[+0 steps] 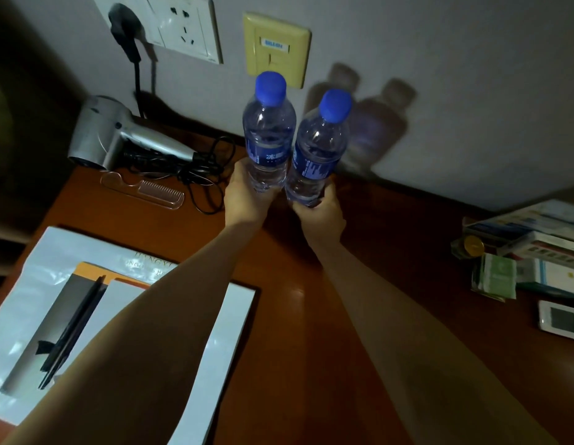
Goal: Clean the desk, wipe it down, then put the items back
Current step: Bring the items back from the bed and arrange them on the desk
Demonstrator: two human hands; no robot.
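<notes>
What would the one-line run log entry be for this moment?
left hand: grips left bottle | right hand: grips right bottle | bottles: upright, capped, side by side | hair dryer: on desk

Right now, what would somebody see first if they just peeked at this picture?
First, two water bottles with bright blue caps, the left bottle in the left hand and the right bottle in the right hand, side by side near the wall at the back of the brown desk. Next, the silver hair dryer with its tangled black cord at the back left corner.
</notes>
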